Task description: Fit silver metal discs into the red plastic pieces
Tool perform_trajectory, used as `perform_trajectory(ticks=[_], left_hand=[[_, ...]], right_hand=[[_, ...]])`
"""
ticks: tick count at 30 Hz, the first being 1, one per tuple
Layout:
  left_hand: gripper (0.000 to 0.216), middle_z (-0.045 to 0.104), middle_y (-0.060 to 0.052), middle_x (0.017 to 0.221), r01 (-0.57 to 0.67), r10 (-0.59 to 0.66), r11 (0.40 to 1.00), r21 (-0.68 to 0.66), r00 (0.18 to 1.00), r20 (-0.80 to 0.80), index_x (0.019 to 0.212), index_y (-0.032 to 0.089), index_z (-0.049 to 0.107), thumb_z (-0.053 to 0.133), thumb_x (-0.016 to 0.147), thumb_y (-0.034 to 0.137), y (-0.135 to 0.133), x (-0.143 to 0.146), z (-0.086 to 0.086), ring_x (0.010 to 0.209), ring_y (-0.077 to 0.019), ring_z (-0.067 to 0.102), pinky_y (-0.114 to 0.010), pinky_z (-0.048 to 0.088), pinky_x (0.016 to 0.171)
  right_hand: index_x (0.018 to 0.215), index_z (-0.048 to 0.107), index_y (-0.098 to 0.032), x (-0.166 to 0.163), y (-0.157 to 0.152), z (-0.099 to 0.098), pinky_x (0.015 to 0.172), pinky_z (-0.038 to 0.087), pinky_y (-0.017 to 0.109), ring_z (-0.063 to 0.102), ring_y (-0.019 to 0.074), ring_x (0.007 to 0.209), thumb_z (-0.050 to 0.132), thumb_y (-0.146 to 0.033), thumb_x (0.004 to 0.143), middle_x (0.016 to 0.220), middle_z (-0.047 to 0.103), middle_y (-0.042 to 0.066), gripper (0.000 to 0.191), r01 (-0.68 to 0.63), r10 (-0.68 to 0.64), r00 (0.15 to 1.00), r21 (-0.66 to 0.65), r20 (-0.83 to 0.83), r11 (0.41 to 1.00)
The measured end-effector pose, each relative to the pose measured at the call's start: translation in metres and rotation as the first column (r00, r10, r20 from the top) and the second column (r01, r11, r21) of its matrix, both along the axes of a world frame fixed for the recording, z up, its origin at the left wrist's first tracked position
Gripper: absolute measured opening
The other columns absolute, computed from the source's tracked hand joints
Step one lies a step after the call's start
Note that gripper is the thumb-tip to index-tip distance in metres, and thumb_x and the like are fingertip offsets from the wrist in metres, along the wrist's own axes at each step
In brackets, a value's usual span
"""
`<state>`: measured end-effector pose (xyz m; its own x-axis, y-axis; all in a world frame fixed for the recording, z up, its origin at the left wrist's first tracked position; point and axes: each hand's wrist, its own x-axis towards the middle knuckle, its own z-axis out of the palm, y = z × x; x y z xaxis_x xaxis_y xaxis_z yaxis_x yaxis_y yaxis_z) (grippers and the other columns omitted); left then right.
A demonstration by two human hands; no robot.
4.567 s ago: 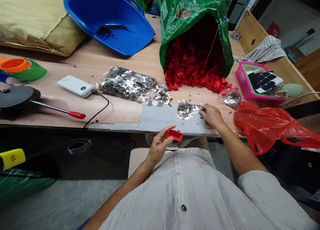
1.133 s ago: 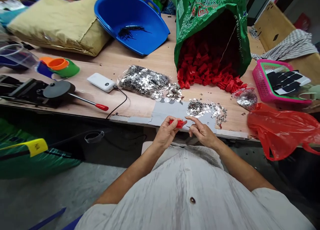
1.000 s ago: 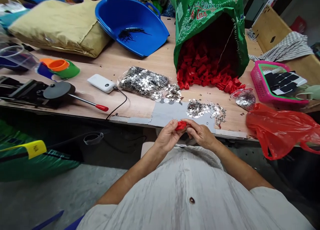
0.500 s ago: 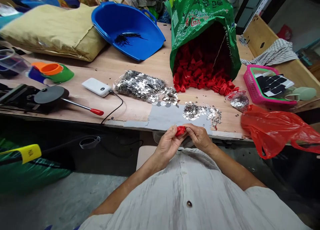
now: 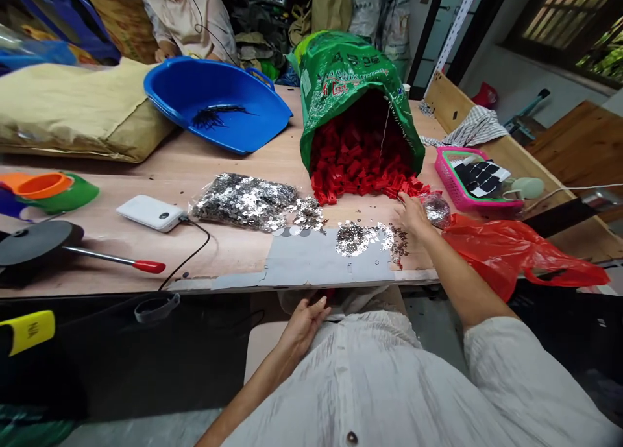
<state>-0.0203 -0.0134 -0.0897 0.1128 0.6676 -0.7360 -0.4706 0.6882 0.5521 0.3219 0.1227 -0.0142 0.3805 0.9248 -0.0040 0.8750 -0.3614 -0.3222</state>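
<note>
My right hand (image 5: 413, 216) reaches over the table, its fingers stretched out and apart at the edge of a heap of red plastic pieces (image 5: 363, 165). These pieces spill from the mouth of a green woven sack (image 5: 343, 71). Below the table's front edge, my left hand (image 5: 304, 325) is near my lap with its fingers extended and nothing seen in them. A bit of red shows just beyond its fingertips, too small to identify. Small shiny metal pieces (image 5: 353, 238) lie in a pile on a grey sheet (image 5: 302, 262) between the hands.
A clear bag of metal pieces (image 5: 243, 200) lies left of the sack, near a white power bank (image 5: 150, 212). A lever tool (image 5: 114, 255) stands at left. Behind are a blue scoop-shaped basin (image 5: 263, 119) and a person. A pink basket (image 5: 452, 187) and red plastic bag (image 5: 516, 249) are at right.
Both hands held a red piece together at the table edge. They have parted: the right moved forward to the red heap, the left lowered toward my lap. The view has shifted.
</note>
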Motion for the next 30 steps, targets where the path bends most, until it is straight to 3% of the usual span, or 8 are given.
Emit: perform_trajectory(ticks=[3,7,13,19,24,30], left_hand=[[0.033,0.064,-0.002,0.096,0.025,-0.024,0.999,0.035,1.000,-0.010,0.099,0.020,0.061,0.073,0.075,0.002,-0.001,-0.002,-0.004,0.080,-0.0098,0.068,-0.024,0.060,0.079],[0.039,0.065,-0.003,0.088,0.104,-0.103,0.994,0.020,0.995,-0.011,0.107,0.020,0.061,0.078,0.073,0.010,-0.006,-0.004,-0.005,0.083,-0.0155,0.070,-0.027,0.059,0.080],[0.044,0.068,-0.008,0.099,0.173,-0.171,0.981,0.086,0.985,-0.034,0.109,0.017,0.063,0.082,0.070,0.020,-0.008,-0.008,0.004,0.086,-0.0170,0.070,-0.028,0.056,0.081],[0.045,0.070,-0.010,0.102,0.376,-0.378,0.905,0.199,0.925,-0.030,0.098,0.015,0.067,0.086,0.064,0.036,-0.006,-0.002,0.014,0.086,-0.0170,0.068,-0.029,0.053,0.081],[0.046,0.070,-0.008,0.099,0.444,-0.455,0.864,0.239,0.890,-0.007,0.099,0.016,0.067,0.085,0.064,0.041,-0.005,0.005,0.016,0.085,-0.0165,0.068,-0.029,0.052,0.080],[0.049,0.070,-0.008,0.094,0.437,-0.446,0.871,0.226,0.895,-0.012,0.097,0.015,0.066,0.087,0.061,0.041,-0.008,0.004,0.011,0.080,-0.0156,0.068,-0.028,0.052,0.075]], right_hand=[[0.148,0.038,-0.024,0.009,0.025,0.000,0.097,0.040,0.040,0.054,0.0296,0.117,0.054,-0.035,0.094,0.128,0.053,0.018,0.057,0.045,-0.043,0.998,-0.035,0.033,0.998],[0.140,0.047,-0.024,0.012,0.043,-0.003,0.092,0.041,0.040,0.056,0.0296,0.110,0.054,-0.031,0.094,0.121,0.056,0.019,0.047,0.076,-0.075,0.994,-0.017,0.077,0.997],[0.127,0.057,-0.024,0.012,0.037,-0.008,0.085,0.042,0.038,0.058,0.0278,0.103,0.047,-0.030,0.096,0.115,0.060,0.015,0.033,0.049,-0.053,0.988,0.035,0.144,0.998],[0.111,0.063,-0.023,0.017,0.026,-0.011,0.081,0.043,0.033,0.061,0.0234,0.091,0.047,-0.024,0.092,0.101,0.069,0.008,0.024,-0.045,0.029,0.996,0.190,0.084,0.981],[0.118,0.060,-0.022,0.010,0.022,-0.013,0.084,0.045,0.035,0.060,0.0245,0.096,0.048,-0.029,0.093,0.110,0.066,0.010,0.029,-0.061,0.062,0.998,0.197,0.001,0.979],[0.136,0.048,-0.019,-0.012,0.025,-0.020,0.090,0.045,0.039,0.057,0.0279,0.108,0.058,-0.044,0.089,0.125,0.060,0.015,0.054,-0.104,0.111,0.993,0.128,-0.046,0.986]])
